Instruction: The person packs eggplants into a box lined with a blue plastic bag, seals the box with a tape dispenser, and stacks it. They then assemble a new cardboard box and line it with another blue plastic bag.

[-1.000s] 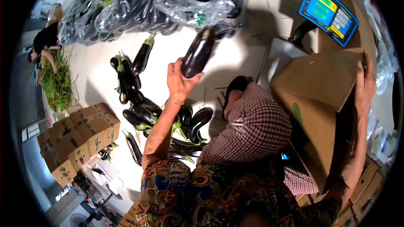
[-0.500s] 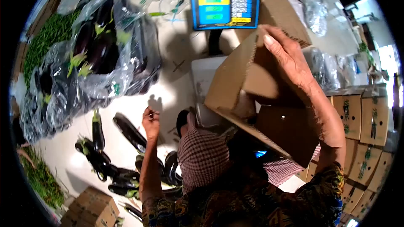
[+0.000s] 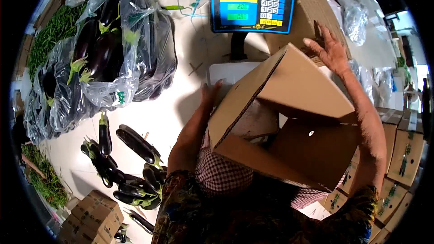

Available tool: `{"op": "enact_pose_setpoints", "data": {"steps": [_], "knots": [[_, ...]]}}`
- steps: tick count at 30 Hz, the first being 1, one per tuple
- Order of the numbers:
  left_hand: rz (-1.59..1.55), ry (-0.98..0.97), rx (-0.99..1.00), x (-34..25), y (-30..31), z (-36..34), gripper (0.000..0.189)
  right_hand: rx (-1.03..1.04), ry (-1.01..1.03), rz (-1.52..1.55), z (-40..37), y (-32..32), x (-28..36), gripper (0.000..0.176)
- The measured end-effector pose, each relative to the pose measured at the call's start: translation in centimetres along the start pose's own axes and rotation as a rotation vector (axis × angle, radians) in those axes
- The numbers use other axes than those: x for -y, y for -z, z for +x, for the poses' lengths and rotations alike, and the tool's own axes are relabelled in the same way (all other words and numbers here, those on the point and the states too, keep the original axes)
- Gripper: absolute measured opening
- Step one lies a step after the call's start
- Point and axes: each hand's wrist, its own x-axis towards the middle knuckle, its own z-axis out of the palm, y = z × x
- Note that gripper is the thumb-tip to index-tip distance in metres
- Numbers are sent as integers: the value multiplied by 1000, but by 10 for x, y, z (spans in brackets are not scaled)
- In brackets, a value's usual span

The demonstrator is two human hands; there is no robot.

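An open cardboard box [image 3: 312, 77] stands tilted over my lap, its inside facing up at me. My right hand [image 3: 333, 53] is by its far right side, fingers spread, in front of another sheet of cardboard [image 3: 296, 13]. My left hand [image 3: 211, 94] is beside the box's left wall, thumb and fingertips apart; part of it is in shadow. Behind the box is a digital scale with a pale weighing plate [image 3: 228, 71] and a lit blue display [image 3: 252, 7] on a black post.
Loose eggplants [image 3: 135, 143] lie on the floor at left. A clear plastic bag of eggplants [image 3: 131, 63] stands beyond them. Green peppers [image 3: 56, 40] fill the far left. Printed cartons [image 3: 407, 149] are stacked at right, and another carton [image 3: 92, 217] sits at lower left.
My left hand has moved from above the floor to the box's left side. My right hand has left the box's upper edge and spread its fingers. The box has turned and shifted.
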Motion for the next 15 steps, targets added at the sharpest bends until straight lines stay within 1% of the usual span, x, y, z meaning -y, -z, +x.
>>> {"op": "enact_pose_setpoints", "data": {"steps": [1,2,3,4,5,6,7,9,11,12,13,15], "knots": [[-278,148,160,-23,18,-15,71,-24,53,-128,6,-2,-2,80],[-402,156,179,-27,24,-22,69,-51,109,-255,12,-4,-6,74],[-529,158,195,-31,28,-27,66,-14,102,-203,19,-2,-8,65],[-655,162,215,-34,31,-34,64,-2,125,-179,22,1,-11,60],[-500,205,149,-62,49,-52,53,-13,137,-188,21,0,-13,59],[-556,235,152,-51,45,-54,48,-31,146,-198,20,-1,-15,58],[-611,253,152,-39,40,-50,43,-116,194,-211,21,-8,-22,58],[-777,248,168,-27,49,-52,31,-37,141,-210,23,-5,-15,58],[-789,259,122,-16,63,-56,28,22,67,-227,22,0,-8,57],[-796,262,105,-14,69,-58,27,13,87,-206,21,2,-8,56],[-878,219,136,-10,76,-61,27,6,109,-185,21,3,-8,55],[-853,272,78,-15,94,-68,26,-9,134,-150,20,3,-5,54]]}}
